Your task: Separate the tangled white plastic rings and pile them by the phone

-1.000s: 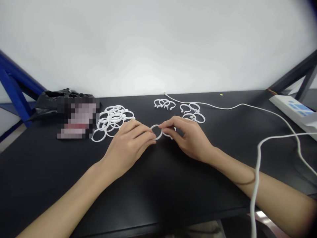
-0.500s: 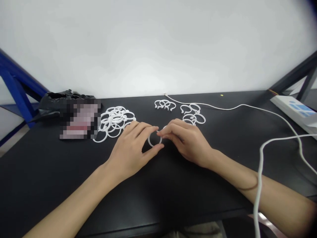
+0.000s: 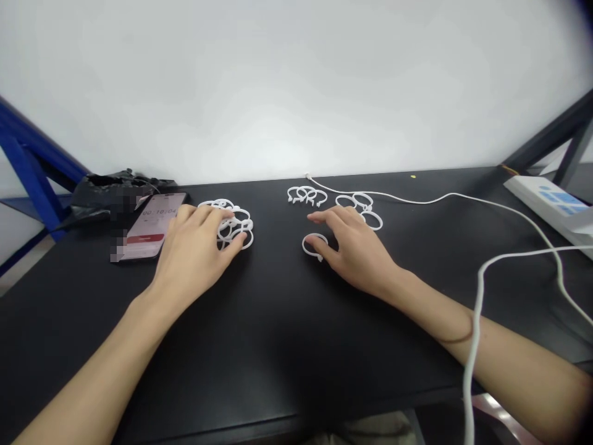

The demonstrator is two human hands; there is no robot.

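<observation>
My left hand (image 3: pixel 192 244) is over the left pile of white plastic rings (image 3: pixel 247 225), its thumb and fingers apart around the near side. Part of the pile is hidden beneath the hand. To the right, my right hand (image 3: pixel 354 247) has its fingers stretched out and spread. A single white ring (image 3: pixel 304 246) with a small knob lies under its thumb tip, seemingly not gripped. Just beyond that hand lie several more white rings (image 3: pixel 380 221), partly covered by it. Farther back, a short row of white rings (image 3: pixel 309 195) overlaps on the black table (image 3: pixel 273 321).
A phone (image 3: pixel 143 247) showing a timer lies left of the pile, in front of a crumpled black plastic bag (image 3: pixel 115 191). One white cable (image 3: pixel 417 202) runs along the back; another white cable (image 3: pixel 477 309) hangs across my right forearm. A white box (image 3: pixel 542 198) stands at right.
My left hand has moved left from the ring between both hands to the pile. My right hand has opened and shifted slightly right; a ring now lies by its thumb.
</observation>
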